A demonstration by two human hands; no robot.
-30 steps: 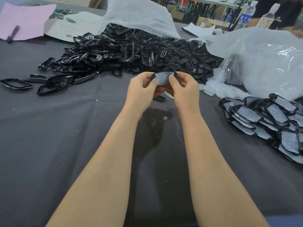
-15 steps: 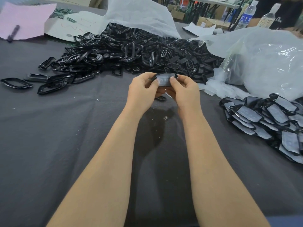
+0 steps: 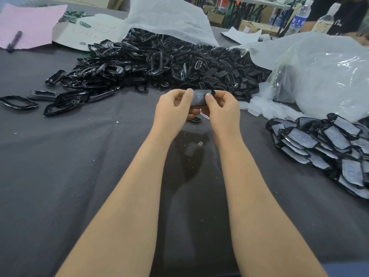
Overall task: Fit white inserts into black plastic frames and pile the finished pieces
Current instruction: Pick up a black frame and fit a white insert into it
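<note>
Cloth (image 3: 60, 176) bears loose frames (image 3: 159, 64) beyond pinched piece (image 3: 198, 97), finished pile (image 3: 327, 144) right.

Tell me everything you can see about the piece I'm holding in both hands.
The piece is a black plastic frame with a pale grey-white insert across its face. It is held above the dark cloth, long side running left to right. The left hand and right hand pinch its ends, thumbs on the insert. Whether it is fully seated cannot be told.
</note>
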